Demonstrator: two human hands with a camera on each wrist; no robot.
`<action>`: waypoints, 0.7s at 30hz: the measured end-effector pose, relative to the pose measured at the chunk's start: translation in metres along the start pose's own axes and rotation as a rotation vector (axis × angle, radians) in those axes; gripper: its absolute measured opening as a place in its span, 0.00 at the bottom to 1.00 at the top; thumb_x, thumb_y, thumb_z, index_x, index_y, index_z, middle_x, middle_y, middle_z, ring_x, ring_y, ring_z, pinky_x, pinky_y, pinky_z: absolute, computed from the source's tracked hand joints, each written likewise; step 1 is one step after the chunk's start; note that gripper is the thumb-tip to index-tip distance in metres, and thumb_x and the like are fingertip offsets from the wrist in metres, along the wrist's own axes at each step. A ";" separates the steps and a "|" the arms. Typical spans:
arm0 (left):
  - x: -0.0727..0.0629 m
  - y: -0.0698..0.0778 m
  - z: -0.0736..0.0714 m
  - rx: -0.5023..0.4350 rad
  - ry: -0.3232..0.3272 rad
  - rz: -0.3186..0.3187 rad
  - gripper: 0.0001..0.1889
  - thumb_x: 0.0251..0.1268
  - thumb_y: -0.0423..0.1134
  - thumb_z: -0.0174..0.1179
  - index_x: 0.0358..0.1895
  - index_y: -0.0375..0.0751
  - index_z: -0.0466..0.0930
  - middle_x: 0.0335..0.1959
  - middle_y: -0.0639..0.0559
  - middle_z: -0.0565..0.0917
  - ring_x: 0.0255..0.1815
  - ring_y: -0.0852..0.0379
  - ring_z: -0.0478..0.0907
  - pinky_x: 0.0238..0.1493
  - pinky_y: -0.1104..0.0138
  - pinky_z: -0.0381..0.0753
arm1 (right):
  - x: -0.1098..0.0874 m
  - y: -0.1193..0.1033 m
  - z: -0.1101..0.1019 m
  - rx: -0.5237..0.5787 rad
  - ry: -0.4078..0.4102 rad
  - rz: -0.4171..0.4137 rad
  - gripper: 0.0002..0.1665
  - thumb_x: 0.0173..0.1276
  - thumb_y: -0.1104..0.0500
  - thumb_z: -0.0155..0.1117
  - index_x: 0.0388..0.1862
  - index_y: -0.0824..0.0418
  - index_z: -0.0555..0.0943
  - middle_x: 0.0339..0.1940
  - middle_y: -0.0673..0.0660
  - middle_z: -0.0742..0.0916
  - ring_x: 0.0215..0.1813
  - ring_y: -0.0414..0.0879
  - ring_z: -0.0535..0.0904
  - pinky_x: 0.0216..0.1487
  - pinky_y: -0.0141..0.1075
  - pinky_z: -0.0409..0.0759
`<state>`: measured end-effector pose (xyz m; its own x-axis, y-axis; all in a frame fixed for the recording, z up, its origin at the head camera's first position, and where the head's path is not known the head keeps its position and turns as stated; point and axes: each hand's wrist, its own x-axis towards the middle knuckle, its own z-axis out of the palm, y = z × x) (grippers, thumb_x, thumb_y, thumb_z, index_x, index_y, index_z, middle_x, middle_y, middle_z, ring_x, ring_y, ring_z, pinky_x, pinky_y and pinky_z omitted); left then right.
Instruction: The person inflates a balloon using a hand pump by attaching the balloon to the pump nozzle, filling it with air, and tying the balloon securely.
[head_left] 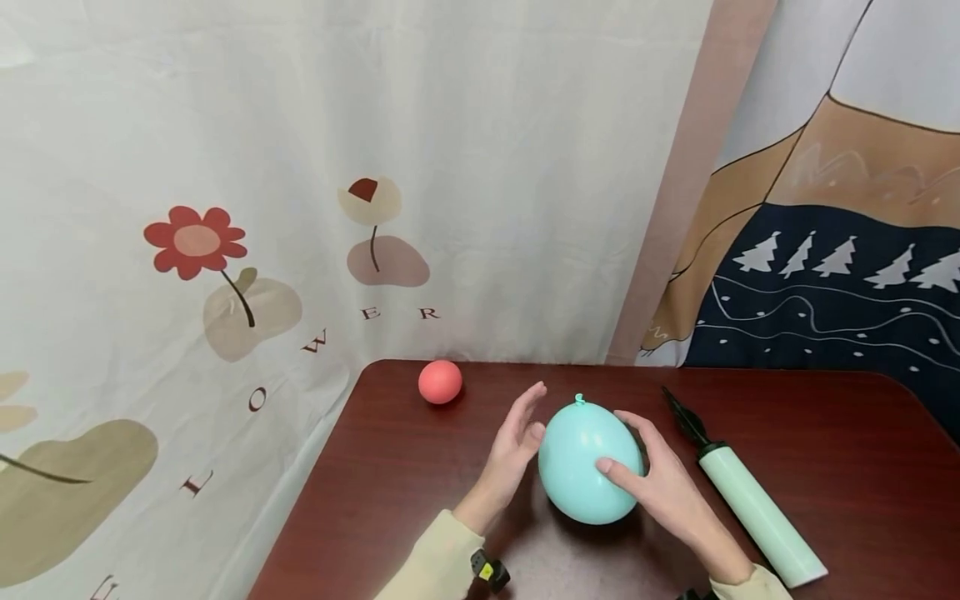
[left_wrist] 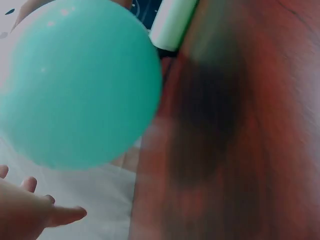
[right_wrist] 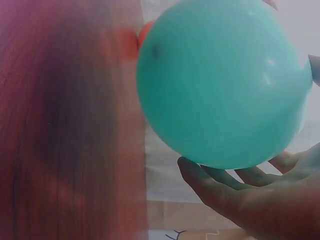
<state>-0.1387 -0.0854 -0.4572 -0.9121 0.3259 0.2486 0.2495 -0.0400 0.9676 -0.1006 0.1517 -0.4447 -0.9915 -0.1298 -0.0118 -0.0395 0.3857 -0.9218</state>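
An inflated turquoise balloon (head_left: 585, 479), its tied knot pointing away from me, is held up over the table by my right hand (head_left: 667, 487). The thumb lies on its near face and the fingers curve around its right side; the right wrist view shows those fingertips (right_wrist: 190, 167) against the balloon. My left hand (head_left: 508, 457) stands at the balloon's left, fingers extended. In the left wrist view a gap shows between the left fingers (left_wrist: 70, 215) and the balloon.
A red ball (head_left: 440, 382) sits by the table's back left edge. Right of the balloon lies a hand pump (head_left: 761, 512) with a pale green barrel and black nozzle. Behind the dark red wooden table (head_left: 375, 500) hangs a printed curtain (head_left: 510, 167).
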 end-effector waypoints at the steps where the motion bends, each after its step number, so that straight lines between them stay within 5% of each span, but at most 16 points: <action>1: -0.003 0.000 -0.002 0.021 -0.026 -0.005 0.36 0.80 0.56 0.54 0.83 0.48 0.55 0.81 0.49 0.60 0.83 0.44 0.52 0.78 0.43 0.56 | 0.000 0.000 0.000 0.003 0.005 0.004 0.46 0.71 0.43 0.70 0.79 0.56 0.61 0.73 0.65 0.72 0.66 0.64 0.75 0.51 0.53 0.82; 7: -0.018 -0.001 -0.005 0.254 -0.082 -0.029 0.54 0.61 0.72 0.64 0.84 0.64 0.45 0.85 0.55 0.47 0.83 0.45 0.48 0.74 0.34 0.56 | 0.005 0.001 0.004 0.036 0.050 0.000 0.43 0.77 0.43 0.63 0.80 0.58 0.58 0.75 0.66 0.69 0.69 0.65 0.72 0.55 0.56 0.80; 12: -0.022 -0.005 0.000 0.397 -0.073 -0.015 0.63 0.52 0.61 0.79 0.84 0.67 0.41 0.85 0.58 0.44 0.80 0.47 0.56 0.71 0.43 0.67 | 0.014 0.003 0.019 0.129 0.040 -0.001 0.40 0.80 0.43 0.57 0.80 0.58 0.57 0.77 0.65 0.67 0.73 0.63 0.69 0.61 0.55 0.77; 16: -0.025 -0.009 0.001 0.476 0.002 0.021 0.62 0.48 0.50 0.83 0.84 0.63 0.49 0.84 0.55 0.51 0.75 0.45 0.65 0.65 0.47 0.75 | 0.018 0.007 0.030 0.145 0.004 0.007 0.39 0.82 0.41 0.53 0.81 0.58 0.57 0.79 0.64 0.66 0.75 0.62 0.67 0.64 0.56 0.75; 21: -0.020 -0.011 -0.003 0.604 0.134 0.048 0.56 0.49 0.52 0.82 0.82 0.61 0.56 0.82 0.49 0.55 0.72 0.41 0.69 0.61 0.43 0.78 | 0.018 0.008 0.029 0.094 0.027 0.001 0.39 0.84 0.40 0.49 0.82 0.59 0.57 0.81 0.64 0.64 0.80 0.63 0.60 0.70 0.63 0.67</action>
<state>-0.1241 -0.0944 -0.4728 -0.9183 0.2142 0.3328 0.3958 0.5027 0.7685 -0.1152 0.1262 -0.4635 -0.9946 -0.1040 -0.0037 -0.0276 0.2985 -0.9540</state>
